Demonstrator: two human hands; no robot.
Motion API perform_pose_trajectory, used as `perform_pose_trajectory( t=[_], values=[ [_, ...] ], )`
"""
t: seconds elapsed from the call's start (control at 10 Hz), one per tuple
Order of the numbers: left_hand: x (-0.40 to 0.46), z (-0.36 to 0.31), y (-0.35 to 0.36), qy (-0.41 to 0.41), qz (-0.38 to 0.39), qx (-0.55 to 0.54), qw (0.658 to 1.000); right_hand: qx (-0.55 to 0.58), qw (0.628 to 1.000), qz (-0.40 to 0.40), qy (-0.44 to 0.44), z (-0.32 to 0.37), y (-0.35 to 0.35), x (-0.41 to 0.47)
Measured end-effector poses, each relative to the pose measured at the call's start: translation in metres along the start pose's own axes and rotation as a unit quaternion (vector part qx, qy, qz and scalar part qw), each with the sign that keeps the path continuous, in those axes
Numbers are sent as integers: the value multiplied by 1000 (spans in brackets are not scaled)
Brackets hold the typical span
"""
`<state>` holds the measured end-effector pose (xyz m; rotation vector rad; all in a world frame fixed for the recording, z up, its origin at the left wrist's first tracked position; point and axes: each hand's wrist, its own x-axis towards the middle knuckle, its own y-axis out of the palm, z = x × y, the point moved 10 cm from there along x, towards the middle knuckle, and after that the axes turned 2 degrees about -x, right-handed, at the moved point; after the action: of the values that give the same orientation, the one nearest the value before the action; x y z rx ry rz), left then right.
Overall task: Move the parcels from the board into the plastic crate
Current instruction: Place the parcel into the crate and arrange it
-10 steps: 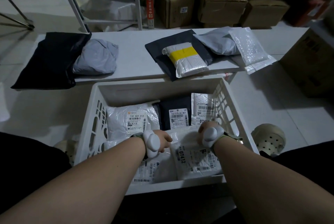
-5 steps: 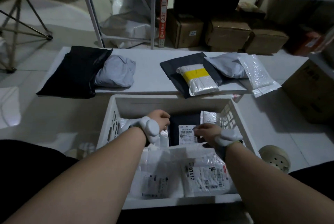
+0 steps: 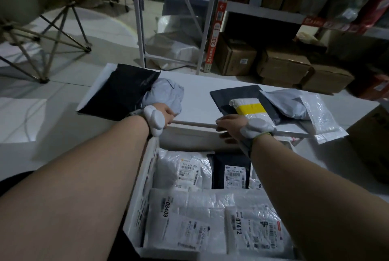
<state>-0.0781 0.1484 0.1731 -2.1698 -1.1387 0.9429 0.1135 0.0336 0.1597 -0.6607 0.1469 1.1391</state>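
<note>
The white board (image 3: 197,100) lies on the floor beyond the white plastic crate (image 3: 145,187). At the board's left end are a black parcel (image 3: 122,92) and a grey parcel (image 3: 166,94). On its right are a dark flat parcel (image 3: 237,95), a white parcel with yellow tape (image 3: 250,110), a grey mailer (image 3: 284,100) and a bubble mailer (image 3: 320,113). My left hand (image 3: 167,113) touches the grey parcel's near corner with curled fingers; its grip is hidden. My right hand (image 3: 230,126) rests at the board's near edge beside the taped parcel, fingers apart, holding nothing. Several labelled parcels (image 3: 252,227) fill the crate.
Metal shelving (image 3: 261,10) with cardboard boxes (image 3: 282,65) stands behind the board. A folding chair frame (image 3: 48,35) is at the far left. A large carton (image 3: 370,140) sits on the floor to the right of the board.
Both hands left the parcels inside the crate and reached forward over its far wall to the board. The view tilted up toward the shelving.
</note>
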Motion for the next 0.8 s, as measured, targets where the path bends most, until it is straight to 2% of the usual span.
perform_pose_trajectory(
  t=[0.1, 0.2, 0.4, 0.5, 0.6, 0.7, 0.8],
  values=[
    [-1, 6, -28, -2, -9, 44, 999, -15, 999, 42, -6, 29, 24, 7],
    [7, 29, -69, -40, -40, 77, 995, -30, 998, 47, -23, 52, 48, 17],
    [26, 53, -119, -44, -27, 205, 977, -46, 997, 61, -26, 78, 93, 29],
    [33, 56, -142, -8, -67, 250, 966, -58, 995, 72, -23, 89, 112, 37],
    [43, 61, -133, -1, -29, 210, 977, -84, 993, 83, -17, 96, 127, 48],
    [59, 60, -113, 29, 8, 254, 967, -107, 991, 78, -15, 97, 133, 60],
    [63, 42, -97, 54, -8, 252, 966, -145, 988, 57, -17, 104, 130, 72]
  ],
)
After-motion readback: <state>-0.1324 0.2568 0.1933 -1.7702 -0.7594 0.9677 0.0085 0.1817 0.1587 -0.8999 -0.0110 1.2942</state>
